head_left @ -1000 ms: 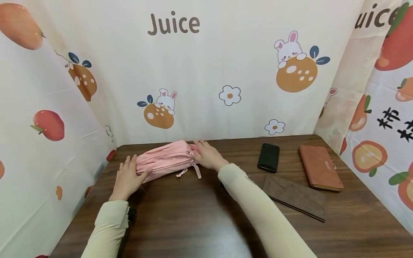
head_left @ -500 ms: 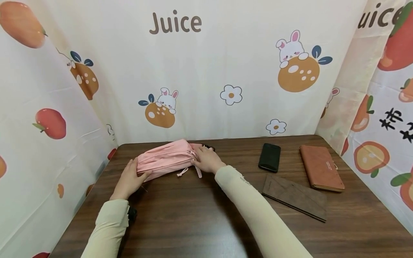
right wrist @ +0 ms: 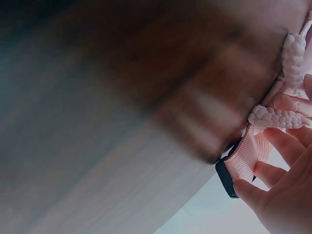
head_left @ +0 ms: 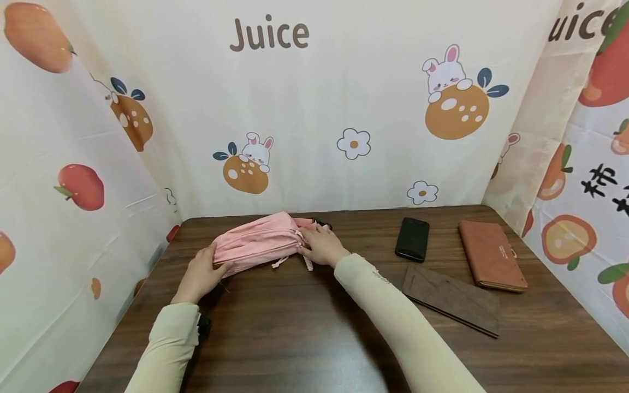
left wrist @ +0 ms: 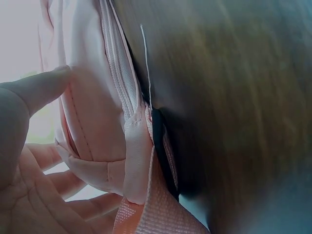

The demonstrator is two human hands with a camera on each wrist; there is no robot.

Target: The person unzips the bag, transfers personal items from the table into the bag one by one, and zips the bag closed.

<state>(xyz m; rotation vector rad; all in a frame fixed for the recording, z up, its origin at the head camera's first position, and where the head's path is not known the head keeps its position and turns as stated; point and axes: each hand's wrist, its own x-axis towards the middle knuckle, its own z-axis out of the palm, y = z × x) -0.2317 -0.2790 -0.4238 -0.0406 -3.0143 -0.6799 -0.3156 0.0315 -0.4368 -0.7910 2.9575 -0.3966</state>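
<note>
A pink fabric waist bag [head_left: 260, 240] with zips lies at the back left of the dark wooden table. My left hand [head_left: 200, 275] holds its left end, thumb on the near side and fingers round the end. The left wrist view shows that thumb on the cloth beside a zip [left wrist: 114, 63], with a webbing strap [left wrist: 161, 209] below. My right hand [head_left: 321, 245] grips the bag's right end, partly covering it. In the right wrist view its fingers touch a pink strap [right wrist: 243, 156] with a black buckle [right wrist: 226, 179], near braided zip pulls [right wrist: 275, 118].
On the right of the table [head_left: 295, 338] lie a black phone [head_left: 411, 239], a brown leather wallet or notebook [head_left: 491, 255] and a flat grey-brown folder [head_left: 452, 299]. A fruit-printed curtain [head_left: 304, 109] stands along the back and sides.
My right hand has come down and nearer over the bag's right end, and the black buckle now shows behind it. The left fingers have drawn together round the left end. The bag has hardly moved.
</note>
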